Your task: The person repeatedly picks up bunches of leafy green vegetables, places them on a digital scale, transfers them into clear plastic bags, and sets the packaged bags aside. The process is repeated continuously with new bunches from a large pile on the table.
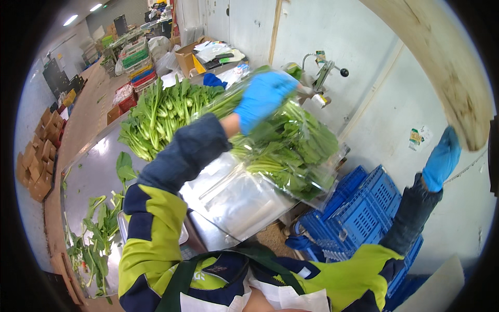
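My left hand, in a blue glove and slightly blurred, reaches over clear plastic bags of leafy greens. Its back faces the camera and its fingers are hidden, so its grip cannot be told. Just right of it stands a metal bench device with a black-knobbed lever. My right hand, also blue-gloved, is raised far right by the lower end of a pale wooden piece; whether it touches it cannot be told. Loose leafy greens with pale stems are heaped left of the bags. Flat clear plastic bags lie nearer me.
Loose leaves lie on the metal table at left. Blue plastic crates stand below right, beside the white wall. Behind are an open cardboard box, stacked coloured crates and, at far left, cardboard boxes.
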Demonstrator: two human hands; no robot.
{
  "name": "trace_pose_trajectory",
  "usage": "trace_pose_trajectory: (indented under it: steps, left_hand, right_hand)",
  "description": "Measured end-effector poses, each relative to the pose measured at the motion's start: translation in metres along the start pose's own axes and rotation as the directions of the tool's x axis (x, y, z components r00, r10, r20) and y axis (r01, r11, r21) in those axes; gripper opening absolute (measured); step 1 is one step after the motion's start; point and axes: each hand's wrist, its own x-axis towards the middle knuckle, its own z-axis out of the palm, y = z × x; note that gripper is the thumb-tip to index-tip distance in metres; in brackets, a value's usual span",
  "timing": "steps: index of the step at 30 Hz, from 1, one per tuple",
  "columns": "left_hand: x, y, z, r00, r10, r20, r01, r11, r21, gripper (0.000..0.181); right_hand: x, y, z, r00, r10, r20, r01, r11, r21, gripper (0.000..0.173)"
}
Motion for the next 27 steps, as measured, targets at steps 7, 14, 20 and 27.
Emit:
trace_pose_trajectory:
  steps: [7, 14, 20, 27]
  left_hand:
    - [-0.076, -0.058, 0.162, 0.732, -0.046, 0.680, 0.007, 0.998, 0.059, 0.064]
    - [-0.242, -0.045, 0.064, 0.570, -0.240, 0.785, 0.372, 0.928, 0.013, 0.037]
    - [-0.369, -0.018, -0.099, 0.598, -0.600, 0.532, 0.700, 0.714, 0.020, 0.037]
    - [-0.465, -0.084, -0.326, 0.502, -0.848, -0.169, 0.865, 0.498, 0.067, 0.033]
  right_hand:
    - [-0.039, 0.005, -0.004, 0.900, 0.435, -0.036, -0.315, 0.703, 0.637, 0.031]
    - [-0.208, -0.113, 0.115, 0.728, 0.600, 0.333, -0.660, 0.482, 0.576, 0.036]
    - [-0.412, -0.096, 0.111, 0.306, -0.167, 0.937, -0.272, 0.928, 0.254, 0.044]
    - [-0.372, -0.179, 0.168, 0.069, 0.075, 0.995, -0.159, 0.985, -0.063, 0.025]
